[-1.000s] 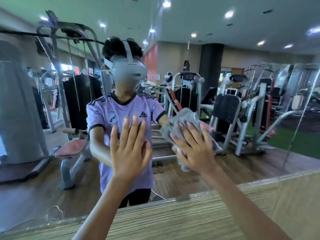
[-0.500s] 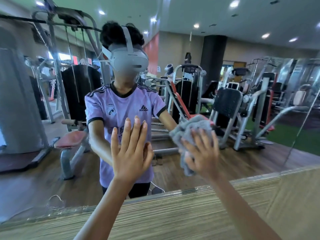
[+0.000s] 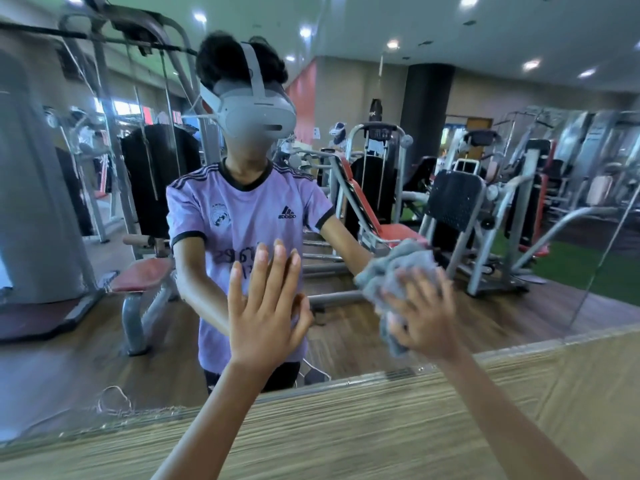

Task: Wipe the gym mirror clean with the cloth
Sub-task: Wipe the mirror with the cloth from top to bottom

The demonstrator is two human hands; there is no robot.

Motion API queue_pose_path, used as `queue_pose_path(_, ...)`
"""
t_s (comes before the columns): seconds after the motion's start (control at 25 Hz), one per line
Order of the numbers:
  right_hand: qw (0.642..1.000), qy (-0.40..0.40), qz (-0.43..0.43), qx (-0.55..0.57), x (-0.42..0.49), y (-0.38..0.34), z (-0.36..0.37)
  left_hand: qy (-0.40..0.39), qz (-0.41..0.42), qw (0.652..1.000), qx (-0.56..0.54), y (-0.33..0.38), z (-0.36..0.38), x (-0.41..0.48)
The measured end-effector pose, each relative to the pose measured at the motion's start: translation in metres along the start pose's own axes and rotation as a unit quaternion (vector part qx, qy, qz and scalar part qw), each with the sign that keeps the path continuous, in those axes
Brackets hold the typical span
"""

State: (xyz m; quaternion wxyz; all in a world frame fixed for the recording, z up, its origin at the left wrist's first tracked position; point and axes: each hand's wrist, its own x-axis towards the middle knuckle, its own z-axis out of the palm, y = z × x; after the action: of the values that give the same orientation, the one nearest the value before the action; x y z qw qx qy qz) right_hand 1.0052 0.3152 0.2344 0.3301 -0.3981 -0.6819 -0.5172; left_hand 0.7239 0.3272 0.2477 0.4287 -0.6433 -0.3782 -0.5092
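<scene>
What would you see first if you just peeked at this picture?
A big mirror fills the view, showing a person in purple wearing a grey headset. In front, the left hand lies flat on the glass while the right hand presses a grey cloth against it.

Both arms reach forward and up. Left hand (image 3: pixel 266 306) upright, palm facing away, fingers straight and close together, thumb out. Right hand (image 3: pixel 422 313) beside it, fingers spread, pressing a cloth (image 3: pixel 391 271); slightly blurred.
</scene>
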Motion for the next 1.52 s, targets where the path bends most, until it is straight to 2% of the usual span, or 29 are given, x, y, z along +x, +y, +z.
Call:
queue_pose_path(0.08, 0.988, 0.042, 0.146, -0.014, 0.024, 0.020, -0.004, 0.002, 0.004, 1.000, 0.016, 0.003, 0.001, -0.002)
queue_pose_path(0.16, 0.938, 0.108, 0.328, 0.022, 0.062, -0.013, -0.002, 0.007, -0.002, 1.000, 0.007, 0.004, 0.002, -0.001)
queue_pose_path(0.2, 0.921, 0.117, 0.367, 0.053, 0.071, -0.041, 0.000, 0.008, -0.004, 1.000, 0.002, 0.003, 0.001, -0.001)
queue_pose_path(0.24, 0.929, 0.100, 0.349, 0.072, 0.070, -0.067, 0.004, 0.010, -0.004, 1.000, -0.001, 0.002, 0.001, -0.001)
queue_pose_path(0.32, 0.983, 0.031, 0.168, 0.063, 0.029, -0.091, 0.009, 0.009, 0.003, 1.000, -0.015, -0.001, 0.000, -0.003)
queue_pose_path(0.36, 0.997, -0.002, 0.067, 0.040, 0.006, -0.078, 0.007, 0.007, 0.007, 1.000, -0.021, -0.001, -0.001, -0.004)
queue_pose_path(0.4, 1.000, -0.017, 0.001, 0.018, -0.008, -0.053, 0.004, 0.006, 0.009, 1.000, -0.021, -0.001, -0.001, -0.005)
queue_pose_path(0.44, 1.000, -0.020, -0.017, 0.003, -0.013, -0.030, 0.002, 0.002, 0.008, 1.000, -0.017, -0.001, -0.002, -0.005)
queue_pose_path(0.48, 1.000, -0.015, 0.014, -0.001, -0.007, -0.014, 0.000, 0.000, 0.006, 1.000, -0.011, -0.001, -0.002, -0.005)
queue_pose_path(0.52, 0.995, 0.009, 0.097, 0.003, 0.009, -0.005, -0.002, -0.001, 0.002, 1.000, -0.006, 0.000, -0.002, -0.005)
queue_pose_path(0.56, 0.974, 0.049, 0.223, 0.008, 0.031, -0.005, -0.004, -0.001, -0.001, 1.000, -0.005, 0.001, -0.002, -0.004)
queue_pose_path(0.6, 0.932, 0.104, 0.345, 0.027, 0.055, -0.019, -0.001, -0.001, -0.004, 1.000, -0.009, 0.001, -0.002, -0.004)
queue_pose_path(0.64, 0.893, 0.141, 0.423, 0.056, 0.076, -0.043, 0.000, -0.003, -0.005, 1.000, -0.016, 0.002, -0.002, -0.003)
queue_pose_path(0.68, 0.885, 0.149, 0.434, 0.080, 0.086, -0.068, 0.002, -0.005, -0.002, 1.000, -0.023, 0.002, -0.002, -0.003)
queue_pose_path(0.72, 0.911, 0.124, 0.382, 0.088, 0.081, -0.093, 0.005, -0.007, 0.004, 0.999, -0.032, 0.000, -0.003, -0.003)
queue_pose_path(0.8, 0.983, 0.041, 0.166, 0.068, 0.029, -0.112, 0.009, -0.019, 0.009, 0.999, -0.049, -0.009, -0.008, -0.013)
queue_pose_path(0.84, 0.996, 0.009, 0.075, 0.041, 0.002, -0.096, 0.009, -0.027, 0.004, 0.998, -0.054, -0.016, -0.013, -0.023)
queue_pose_path(0.88, 0.999, -0.006, 0.031, 0.020, -0.015, -0.072, 0.009, -0.033, -0.004, 0.998, -0.054, -0.025, -0.018, -0.035)
queue_pose_path(0.92, 0.999, -0.009, 0.043, 0.010, -0.019, -0.052, 0.008, -0.040, -0.010, 0.998, -0.048, -0.036, -0.024, -0.046)
queue_pose_path(1.0, 0.981, 0.030, 0.191, 0.008, 0.004, -0.037, 0.004, -0.049, -0.008, 0.998, -0.026, -0.050, -0.030, -0.061)
queue_pose_path(1.08, 0.924, 0.105, 0.364, 0.045, 0.051, -0.066, 0.003, -0.045, -0.017, 0.999, -0.010, -0.051, -0.026, -0.065)
queue_pose_path(1.12, 0.912, 0.119, 0.385, 0.073, 0.069, -0.092, 0.003, -0.041, -0.026, 0.999, -0.004, -0.047, -0.023, -0.063)
queue_pose_path(1.16, 0.925, 0.106, 0.352, 0.094, 0.077, -0.117, 0.004, -0.037, -0.034, 0.999, 0.003, -0.042, -0.020, -0.061)
queue_pose_path(1.24, 0.984, 0.043, 0.155, 0.084, 0.055, -0.147, 0.009, -0.035, -0.035, 0.999, 0.004, -0.038, -0.019, -0.062)
queue_pose_path(1.32, 0.998, 0.004, -0.007, 0.055, 0.030, -0.118, 0.008, -0.042, -0.036, 0.998, -0.001, -0.042, -0.022, -0.064)
queue_pose_path(1.36, 0.999, 0.006, -0.024, 0.047, 0.031, -0.095, 0.005, -0.047, -0.041, 0.998, 0.004, -0.046, -0.025, -0.061)
queue_pose_path(1.4, 0.999, 0.022, 0.011, 0.043, 0.044, -0.074, 0.002, -0.049, -0.045, 0.998, 0.012, -0.052, -0.029, -0.053)
queue_pose_path(1.44, 0.994, 0.054, 0.088, 0.039, 0.069, -0.055, -0.002, -0.047, -0.046, 0.998, 0.021, -0.058, -0.032, -0.040)
queue_pose_path(1.52, 0.949, 0.132, 0.285, 0.037, 0.139, -0.032, -0.011, -0.036, -0.039, 0.998, 0.027, -0.070, -0.034, -0.001)
